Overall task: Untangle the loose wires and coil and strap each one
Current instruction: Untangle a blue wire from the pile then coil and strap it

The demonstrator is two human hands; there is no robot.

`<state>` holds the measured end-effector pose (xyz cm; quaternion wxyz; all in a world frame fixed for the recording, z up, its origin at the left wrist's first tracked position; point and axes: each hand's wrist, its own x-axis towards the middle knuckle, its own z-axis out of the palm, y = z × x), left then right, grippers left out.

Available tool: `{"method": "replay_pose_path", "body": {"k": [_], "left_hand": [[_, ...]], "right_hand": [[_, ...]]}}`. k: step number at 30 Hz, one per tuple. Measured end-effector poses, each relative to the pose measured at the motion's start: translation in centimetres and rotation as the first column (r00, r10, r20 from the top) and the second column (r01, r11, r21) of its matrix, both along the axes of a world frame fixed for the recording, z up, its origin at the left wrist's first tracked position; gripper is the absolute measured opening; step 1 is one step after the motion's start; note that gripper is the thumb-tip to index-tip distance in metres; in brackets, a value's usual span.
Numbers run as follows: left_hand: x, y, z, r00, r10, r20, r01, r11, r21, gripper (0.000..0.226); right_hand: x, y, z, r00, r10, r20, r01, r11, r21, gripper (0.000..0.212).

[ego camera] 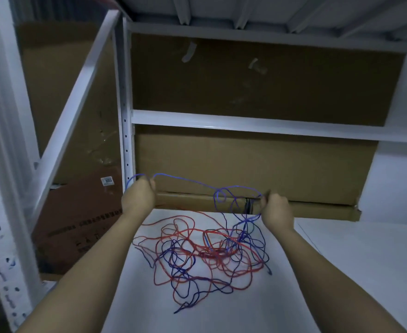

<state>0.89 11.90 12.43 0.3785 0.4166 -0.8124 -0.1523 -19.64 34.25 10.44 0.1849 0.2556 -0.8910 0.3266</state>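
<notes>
Stretching a run of blue wire (188, 181) between two raised hands, the person holds it above the tangle (204, 255) that lies on the white counter (341, 272). The left hand (138, 199) is curled round the wire near a small loop at the shelf post (125, 116); the right hand (277, 210) pinches it where several blue loops bunch and drop into the pile. Both grips are closed on the same strand, though the fingertips face away from the camera, so exactly how the right fingers meet is hard to tell.

To do this step well, the person would likely keep the strand lightly taut and feed it hand over hand, lifting it clear of the red wire (180, 227) rather than pulling, since a hard pull would probably cinch the crossings below. Following the blue line to one free end, such as the one lying at the near edge of the pile, and passing that end back through each loop looks the safer course; coiling can begin only once the length runs free.

By count: two hands, one tangle, and what appear to be two wires, one blue and one red. No strap can be seen. Behind the counter, cardboard boxes (245, 164) fill the white shelf.
</notes>
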Motion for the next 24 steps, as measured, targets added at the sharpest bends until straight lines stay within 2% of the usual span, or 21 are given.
{"method": "replay_pose_path", "body": {"k": [4,6,8,11,12,14,16,20,22,23,24], "left_hand": [[-0.9,-0.9,1.8,0.967,0.006,-0.256,0.032,0.989,0.143,0.035],[-1.4,-0.6,2.2,0.934,-0.01,-0.357,0.087,0.976,0.198,0.035],[-1.7,0.2,2.1,0.925,-0.06,-0.376,0.147,0.967,0.207,0.036],[-2.0,1.5,1.4,0.941,-0.179,-0.288,0.237,0.955,0.178,0.036],[-2.1,1.9,1.1,0.944,-0.213,-0.252,0.258,0.952,0.165,0.036],[-2.5,2.7,0.7,0.937,-0.267,-0.227,0.303,0.942,0.144,0.037],[-2.9,3.5,0.9,0.92,-0.307,-0.243,0.345,0.929,0.131,0.037],[-3.3,4.7,1.9,0.897,-0.351,-0.269,0.387,0.917,0.097,0.037],[-3.3,5.1,2.5,0.876,-0.358,-0.323,0.404,0.911,0.085,0.036],[-3.2,5.2,2.9,0.867,-0.351,-0.354,0.403,0.912,0.081,0.035],[-3.1,5.3,3.2,0.861,-0.337,-0.38,0.394,0.916,0.08,0.035]], "right_hand": [[-0.1,-0.6,2.4,0.999,0.024,0.035,-0.009,0.925,-0.379,0.019],[0.4,-1.1,2.8,0.997,0.05,0.067,-0.01,0.867,-0.498,0.017],[0.0,-1.6,2.0,0.977,0.12,0.177,-0.018,0.873,-0.488,0.013],[-0.3,-1.9,0.6,0.816,0.316,0.484,-0.106,0.905,-0.412,0.026],[-0.2,-2.1,0.3,0.801,0.349,0.486,-0.153,0.905,-0.398,0.03],[0.8,-2.5,0.4,0.871,0.362,0.331,-0.248,0.907,-0.341,0.03],[2.2,-3.1,0.6,0.865,0.445,0.23,-0.357,0.87,-0.342,0.03],[4.8,-4.5,0.6,0.742,0.618,0.26,-0.554,0.783,-0.282,0.039],[5.4,-5.0,0.3,0.717,0.635,0.289,-0.582,0.773,-0.253,0.027],[5.6,-5.0,0.2,0.697,0.644,0.315,-0.583,0.765,-0.274,0.019],[5.6,-4.9,0.0,0.663,0.662,0.349,-0.579,0.749,-0.322,0.021]]}}
